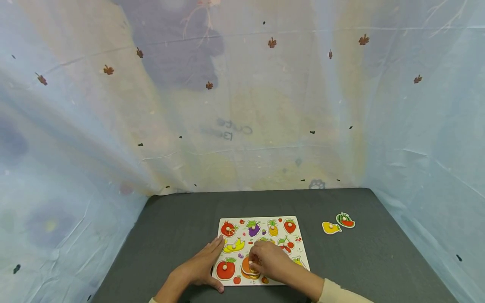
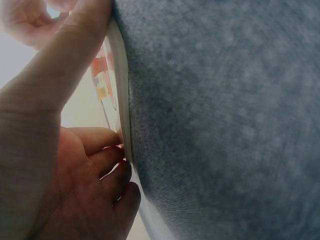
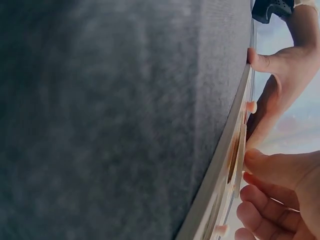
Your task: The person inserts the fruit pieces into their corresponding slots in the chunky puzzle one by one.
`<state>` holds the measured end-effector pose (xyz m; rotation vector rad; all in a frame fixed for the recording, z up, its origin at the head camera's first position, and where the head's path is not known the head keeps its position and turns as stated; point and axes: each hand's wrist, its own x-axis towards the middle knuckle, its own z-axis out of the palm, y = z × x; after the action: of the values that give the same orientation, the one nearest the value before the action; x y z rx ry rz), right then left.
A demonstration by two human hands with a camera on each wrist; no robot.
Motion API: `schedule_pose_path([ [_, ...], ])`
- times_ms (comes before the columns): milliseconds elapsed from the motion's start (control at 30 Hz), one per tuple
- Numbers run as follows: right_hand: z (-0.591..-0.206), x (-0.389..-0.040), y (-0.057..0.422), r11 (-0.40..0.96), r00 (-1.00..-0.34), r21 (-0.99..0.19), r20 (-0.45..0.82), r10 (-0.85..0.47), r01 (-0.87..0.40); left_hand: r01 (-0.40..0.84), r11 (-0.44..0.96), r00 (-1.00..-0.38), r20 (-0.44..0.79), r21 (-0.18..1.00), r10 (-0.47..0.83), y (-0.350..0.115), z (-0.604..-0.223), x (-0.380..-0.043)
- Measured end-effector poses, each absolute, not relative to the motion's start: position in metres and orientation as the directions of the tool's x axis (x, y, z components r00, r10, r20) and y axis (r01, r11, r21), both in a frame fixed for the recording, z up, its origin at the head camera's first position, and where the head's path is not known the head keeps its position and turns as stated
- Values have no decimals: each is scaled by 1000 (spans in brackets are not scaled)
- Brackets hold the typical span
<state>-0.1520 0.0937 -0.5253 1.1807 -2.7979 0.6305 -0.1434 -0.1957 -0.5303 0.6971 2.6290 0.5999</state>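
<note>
A white wooden fruit puzzle board (image 1: 217,274) lies on the dark table. My right hand (image 1: 270,260) pinches an orange puzzle piece (image 1: 245,264) over the board's front row. In the right wrist view, the piece (image 3: 241,161) sits raised and tilted above the board's surface; the fingers cover part of it. Along the board's left side rests my left hand (image 1: 201,265), its fingers extended against the edge and its thumb spread to the front corner. Just beside the left hand is a red apple piece (image 1: 226,269) with a knob.
Off the board to the right lie a yellow pear piece (image 1: 331,228) and a watermelon piece (image 1: 345,220), touching or nearly so. Other knobbed fruit pieces, such as grapes (image 1: 253,228) and a strawberry (image 1: 289,226), sit in the board. A patterned curtain (image 1: 242,105) hangs behind the table.
</note>
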Motion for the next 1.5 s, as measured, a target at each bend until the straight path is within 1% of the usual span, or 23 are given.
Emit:
schedule_pose_path([
  [133, -526, -151, 91, 637, -714, -347, 168, -680, -688, 390, 784, -813, -219, 482, 539, -196, -532, -144],
  [300, -526, -150, 91, 627, -699, -328, 188, -690, -707, 400, 777, -811, -207, 486, 547, -196, -530, -143],
  [567, -526, -149, 88, 637, -715, -361, 142, -684, -681, 417, 769, -810, -185, 485, 556, -196, -528, -141],
  [833, -522, -146, 89, 628, -705, -354, 151, -693, -693, 420, 762, -809, -177, 493, 561, -197, -530, -142],
  [1000, -523, -147, 89, 636, -710, -351, 138, -690, -687, 434, 759, -806, -168, 485, 568, -198, -531, -142],
  [1167, -526, -149, 89, 632, -710, -367, 131, -691, -683, 429, 762, -807, -174, 485, 565, -198, -530, -143],
  [1500, -522, -148, 92, 648, -737, -418, 81, -671, -636, 420, 766, -808, -184, 487, 560, -197, -528, -142],
])
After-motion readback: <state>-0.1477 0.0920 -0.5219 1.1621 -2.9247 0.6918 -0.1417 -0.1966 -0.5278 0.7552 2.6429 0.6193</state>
